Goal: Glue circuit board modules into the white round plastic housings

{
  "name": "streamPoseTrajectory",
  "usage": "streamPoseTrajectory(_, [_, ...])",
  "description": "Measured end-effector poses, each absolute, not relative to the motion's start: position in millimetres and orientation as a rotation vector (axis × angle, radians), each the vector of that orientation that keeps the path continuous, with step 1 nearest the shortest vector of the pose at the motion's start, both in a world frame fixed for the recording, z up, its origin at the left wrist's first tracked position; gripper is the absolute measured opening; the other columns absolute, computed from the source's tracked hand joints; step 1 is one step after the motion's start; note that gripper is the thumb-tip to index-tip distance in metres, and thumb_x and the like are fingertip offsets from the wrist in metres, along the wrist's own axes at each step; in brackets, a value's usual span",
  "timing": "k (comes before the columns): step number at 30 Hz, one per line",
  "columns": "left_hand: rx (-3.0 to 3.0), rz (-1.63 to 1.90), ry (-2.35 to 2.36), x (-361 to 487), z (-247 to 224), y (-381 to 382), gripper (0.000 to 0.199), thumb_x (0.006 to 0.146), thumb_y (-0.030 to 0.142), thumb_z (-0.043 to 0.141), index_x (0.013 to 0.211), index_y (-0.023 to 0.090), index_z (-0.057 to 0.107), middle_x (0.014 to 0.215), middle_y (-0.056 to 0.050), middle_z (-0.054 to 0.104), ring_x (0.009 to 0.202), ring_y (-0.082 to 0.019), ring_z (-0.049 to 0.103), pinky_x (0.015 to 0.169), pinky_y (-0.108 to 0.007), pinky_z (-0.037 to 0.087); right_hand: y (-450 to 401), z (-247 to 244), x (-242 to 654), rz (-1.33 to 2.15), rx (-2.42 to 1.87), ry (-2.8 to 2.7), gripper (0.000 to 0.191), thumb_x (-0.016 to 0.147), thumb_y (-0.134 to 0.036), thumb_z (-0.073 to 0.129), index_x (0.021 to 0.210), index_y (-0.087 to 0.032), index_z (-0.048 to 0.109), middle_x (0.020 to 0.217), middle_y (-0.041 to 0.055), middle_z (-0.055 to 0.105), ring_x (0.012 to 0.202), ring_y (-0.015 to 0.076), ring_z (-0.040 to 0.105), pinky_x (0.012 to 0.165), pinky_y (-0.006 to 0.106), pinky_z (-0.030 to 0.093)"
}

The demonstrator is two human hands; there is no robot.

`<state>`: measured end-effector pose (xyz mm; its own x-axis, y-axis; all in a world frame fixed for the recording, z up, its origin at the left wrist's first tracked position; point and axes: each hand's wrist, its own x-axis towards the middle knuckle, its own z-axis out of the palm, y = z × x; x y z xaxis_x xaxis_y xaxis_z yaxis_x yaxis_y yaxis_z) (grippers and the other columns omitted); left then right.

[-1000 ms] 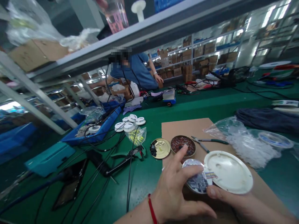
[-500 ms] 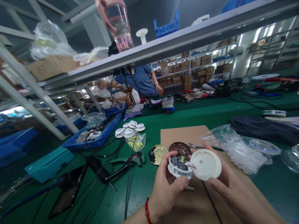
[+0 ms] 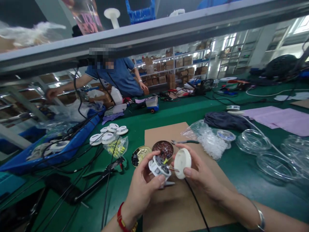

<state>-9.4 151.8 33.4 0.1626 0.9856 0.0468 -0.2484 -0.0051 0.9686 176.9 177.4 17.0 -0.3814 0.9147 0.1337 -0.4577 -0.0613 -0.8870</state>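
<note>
My left hand (image 3: pixel 145 182) is closed around a round white housing (image 3: pixel 158 170) with a dark circuit board and a yellow piece showing inside. In my right hand (image 3: pixel 201 172) is a round white cover (image 3: pixel 182 162), gripped by its edge and tilted with its hollow side toward the housing. Thin wires run between the two parts, which stand a little apart. Both are held above a cardboard sheet (image 3: pixel 185 206). Just behind them lie a round tin of small brown screws (image 3: pixel 163 149) and a gold-coloured tin (image 3: pixel 142 154) with small dark parts.
Pliers (image 3: pixel 185 141) lie on the cardboard. Leftward are several white round units (image 3: pixel 108 137), a bag of yellow pieces (image 3: pixel 116 146), a wire stripper (image 3: pixel 116 166) and loose black cables. A bag of clear pieces (image 3: pixel 212 143) is at right. A co-worker (image 3: pixel 118 75) stands across the bench.
The view has swung right. My right hand has turned the cover from nearly facing me to a steeper tilt toward the housing, and the housing has tipped. The co-worker's arm now reaches out leftward.
</note>
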Motion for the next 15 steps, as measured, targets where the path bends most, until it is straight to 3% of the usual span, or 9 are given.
streamPoseTrajectory(4, [1.089,1.318,0.964,-2.7,37.7,149.8,0.057,0.069,0.032,0.075,0.119,0.024,0.049,0.117,-0.007,0.064,0.102,-0.021,0.064,0.083,-0.027,0.051,178.4,15.4,172.3,1.67,-0.575,-1.228,0.063,0.071,-0.044,0.075,0.122,-0.026,0.044,0.11,0.0048,0.059,0.096,0.0198,0.059,0.085,0.033,0.046])
streamPoseTrajectory(10, [1.045,1.32,1.074,-2.4,37.9,154.1,0.049,0.07,0.036,0.073,0.111,0.019,0.052,0.101,-0.008,0.068,0.088,-0.02,0.066,0.073,-0.027,0.052,174.3,18.0,168.7,1.662,-0.738,-1.215,0.049,0.075,-0.046,0.07,0.11,-0.023,0.045,0.092,0.0016,0.058,0.08,0.0179,0.058,0.073,0.032,0.046])
streamPoseTrajectory(15, [0.998,1.264,1.07,-4.9,39.2,157.1,0.045,0.074,0.034,0.07,0.112,0.019,0.052,0.102,-0.006,0.067,0.08,-0.016,0.065,0.072,-0.027,0.052,172.5,22.5,169.9,1.611,-0.859,-1.215,0.041,0.079,-0.046,0.064,0.109,-0.022,0.048,0.098,0.003,0.059,0.081,0.0173,0.056,0.069,0.03,0.044])
